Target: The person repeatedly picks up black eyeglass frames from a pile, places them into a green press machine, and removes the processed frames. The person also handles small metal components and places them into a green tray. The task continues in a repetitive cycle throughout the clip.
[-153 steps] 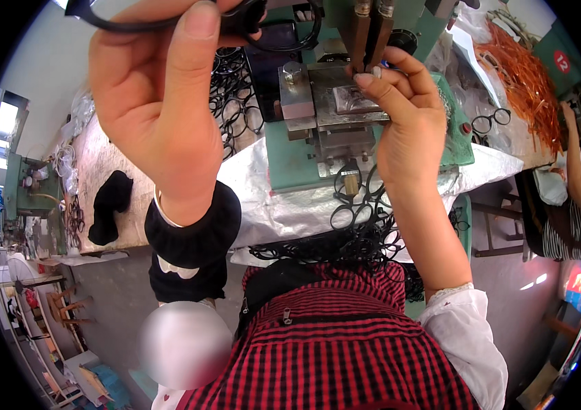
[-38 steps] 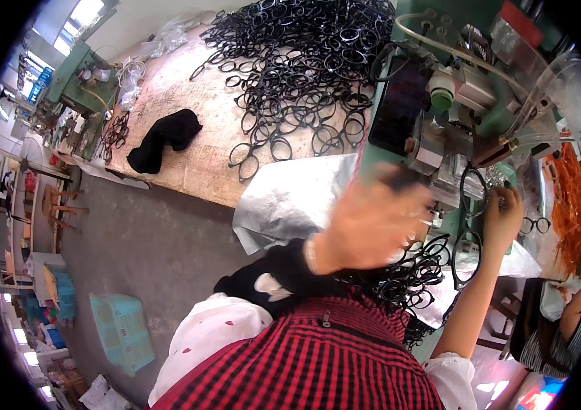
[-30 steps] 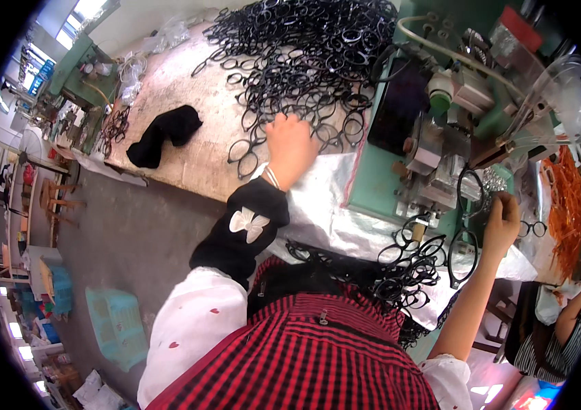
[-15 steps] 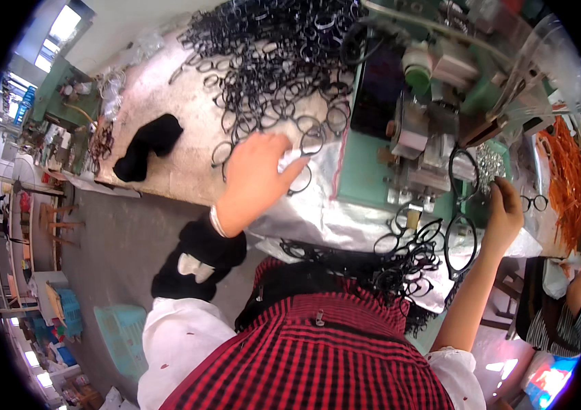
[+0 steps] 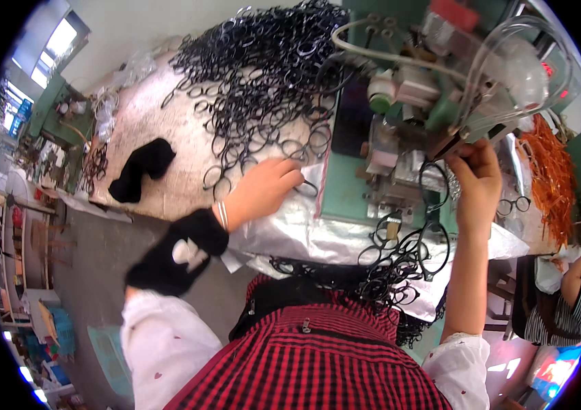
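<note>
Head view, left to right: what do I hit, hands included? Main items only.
Small green machine → black cloth → left hand → green-capped white knob → right hand → orange strips.

A pale, plain wall point(image 5: 136, 34) rises behind the workbench point(image 5: 160, 102), whose light wooden top is scuffed and stained. At the upper left a window point(image 5: 61, 35) glares white — daylight washes over the bench top near it. Grey floor point(image 5: 92, 273) spreads below, with a slatted wooden stool point(image 5: 61, 242) and a pale-framed rack point(image 5: 3, 260) along the left. On the right, a dark stool point(image 5: 502, 287) stands near bright patches of light point(image 5: 509, 369) — pinkish floor around them.
</note>
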A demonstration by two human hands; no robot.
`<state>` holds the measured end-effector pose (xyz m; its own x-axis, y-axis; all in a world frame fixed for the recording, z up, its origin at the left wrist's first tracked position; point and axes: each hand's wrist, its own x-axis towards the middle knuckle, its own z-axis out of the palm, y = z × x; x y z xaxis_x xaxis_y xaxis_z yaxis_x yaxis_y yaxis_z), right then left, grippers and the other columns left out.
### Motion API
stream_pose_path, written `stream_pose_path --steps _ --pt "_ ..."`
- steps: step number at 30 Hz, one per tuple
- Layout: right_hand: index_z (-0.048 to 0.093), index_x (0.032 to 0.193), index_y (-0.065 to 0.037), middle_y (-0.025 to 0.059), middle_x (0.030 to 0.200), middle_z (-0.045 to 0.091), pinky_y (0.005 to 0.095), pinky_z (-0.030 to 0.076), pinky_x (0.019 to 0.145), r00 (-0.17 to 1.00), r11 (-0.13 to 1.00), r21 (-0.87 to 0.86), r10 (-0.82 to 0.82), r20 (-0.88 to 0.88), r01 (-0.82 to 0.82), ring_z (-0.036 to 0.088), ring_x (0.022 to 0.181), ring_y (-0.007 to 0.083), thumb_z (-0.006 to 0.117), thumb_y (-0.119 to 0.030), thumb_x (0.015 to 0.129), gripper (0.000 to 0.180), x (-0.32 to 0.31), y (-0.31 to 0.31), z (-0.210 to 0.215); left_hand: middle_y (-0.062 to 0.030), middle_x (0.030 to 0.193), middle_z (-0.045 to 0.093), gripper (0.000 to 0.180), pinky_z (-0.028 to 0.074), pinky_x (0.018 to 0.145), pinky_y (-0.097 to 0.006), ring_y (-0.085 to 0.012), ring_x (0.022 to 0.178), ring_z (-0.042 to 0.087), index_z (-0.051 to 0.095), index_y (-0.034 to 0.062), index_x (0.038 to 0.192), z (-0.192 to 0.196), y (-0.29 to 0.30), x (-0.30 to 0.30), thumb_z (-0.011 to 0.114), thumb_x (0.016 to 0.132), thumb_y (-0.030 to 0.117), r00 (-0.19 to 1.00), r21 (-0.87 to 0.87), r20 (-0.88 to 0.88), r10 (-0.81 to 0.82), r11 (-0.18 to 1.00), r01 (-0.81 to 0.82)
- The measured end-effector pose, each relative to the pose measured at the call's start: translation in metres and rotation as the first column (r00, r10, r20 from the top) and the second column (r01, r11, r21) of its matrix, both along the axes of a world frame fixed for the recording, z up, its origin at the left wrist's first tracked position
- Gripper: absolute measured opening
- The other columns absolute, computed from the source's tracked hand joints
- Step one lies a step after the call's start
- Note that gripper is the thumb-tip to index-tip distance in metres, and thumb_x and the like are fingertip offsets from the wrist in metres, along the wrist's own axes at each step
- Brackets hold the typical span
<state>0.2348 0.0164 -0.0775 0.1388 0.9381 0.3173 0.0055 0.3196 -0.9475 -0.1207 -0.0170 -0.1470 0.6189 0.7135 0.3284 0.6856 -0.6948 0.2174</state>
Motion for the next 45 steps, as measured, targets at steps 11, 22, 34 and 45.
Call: stream_pose_path --steps 11,22,34,45 --pt "0.048 0.13 0.006 0.0008 0.083 0.064 0.0258 0.046 0.09 0.957 0.996 0.043 0.09 -0.276 -0.081 0.063 0.089 0.0118 0.066 0.011 0.079 0.054 -0.035 -0.018 0.02 -0.0105 0.098 0.064 0.014 0.053 0.069 -0.024 -0.0146 0.083 0.065 0.053 0.0 0.112 0.127 -0.006 0.097 0.056 0.099 0.004 0.207 0.164 0.961 -0.185 0.98 0.115" --pt "0.049 0.128 0.006 0.001 0.084 0.064 0.0228 0.048 0.083 0.957 0.998 0.056 0.053 -0.284 -0.039 0.062 0.083 0.0097 0.068 0.01 0.079 0.053 -0.037 -0.018 0.014 -0.0128 0.095 0.069 0.012 0.054 0.068 -0.026 -0.0148 0.081 0.066 0.058 -0.0015 0.106 0.156 0.03 0.119 0.06 0.096 0.004 0.492 0.137 0.856 -0.158 0.987 0.079" --pt "0.058 0.131 -0.006 0.0157 0.12 0.063 0.0345 0.043 0.102 0.911 0.959 0.058 -0.282 0.302 0.278 0.058 0.119 0.0251 0.049 0.006 0.075 0.058 0.045 -0.015 -0.01 -0.0113 0.102 0.072 0.024 0.055 0.058 -0.031 -0.0249 0.069 0.064 0.065 0.0073 0.091 0.087 0.005 0.152 0.071 0.069 0.0 0.748 0.648 0.3 -0.592 0.702 0.295" --pt "0.067 0.086 -0.003 0.0133 0.089 0.065 0.04 0.047 0.083 0.457 0.887 0.189 -0.388 0.801 0.422 0.061 0.09 0.0335 0.068 -0.008 0.077 0.01 0.069 -0.051 -0.063 -0.0069 0.1 0.073 0.012 0.057 0.062 -0.033 -0.0231 0.07 0.063 0.066 0.0094 0.086 0.078 0.005 0.157 0.068 0.074 0.01 0.767 0.561 0.338 -0.545 0.771 0.3"
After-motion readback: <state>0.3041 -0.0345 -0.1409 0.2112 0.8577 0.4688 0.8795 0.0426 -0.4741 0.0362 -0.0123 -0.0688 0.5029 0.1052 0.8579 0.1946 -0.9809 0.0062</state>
